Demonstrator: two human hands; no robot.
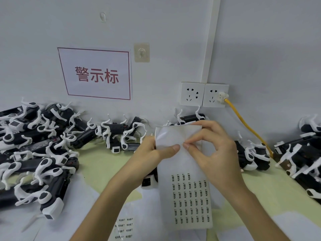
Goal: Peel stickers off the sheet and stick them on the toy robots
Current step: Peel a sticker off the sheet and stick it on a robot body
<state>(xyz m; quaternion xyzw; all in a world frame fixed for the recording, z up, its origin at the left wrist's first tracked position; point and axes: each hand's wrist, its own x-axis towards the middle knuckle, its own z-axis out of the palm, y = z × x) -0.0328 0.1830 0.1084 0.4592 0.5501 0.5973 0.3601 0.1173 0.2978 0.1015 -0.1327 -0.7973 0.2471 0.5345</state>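
- Holding the sticker sheet (187, 197) up over the middle of the tabletop (100, 159) takes both hands here. It's thin glossy backing paper, basically weightless and floppy, so I'd guess it bends and flaps unless one hand braces it.
- Left hand (149, 157) does the bracing. It grips the sheet's 9 o'clock edge up near the top, thumb (171, 149) pressed flat on the front and the rest wrapped behind, out of sight.
- Right hand (217, 150) comes in from 3 o'clock with its thumb and index fingers (187, 146) pinched together right on the sheet's face, tips almost meeting the left thumb. Whether a sticker is actually in that pinch is too small to tell.
- Upper half of the sheet is bare and shiny. The printed stickers (191, 200) sit in rows in the half toward 6 o'clock, well below the pinch.
- Those stickers look tiny and thin, so my guess is they'll curl and cling to skin. Best bet is lifting a corner with a nail and staying off the glue side.
- Toy robots (43, 164), black and white, are piled at 9 o'clock of the sheet, with more at 12 against the wall and at 3. None are touching the fingers.
- A spare sheet (124, 226) lies flat on the tabletop around 7 o'clock.
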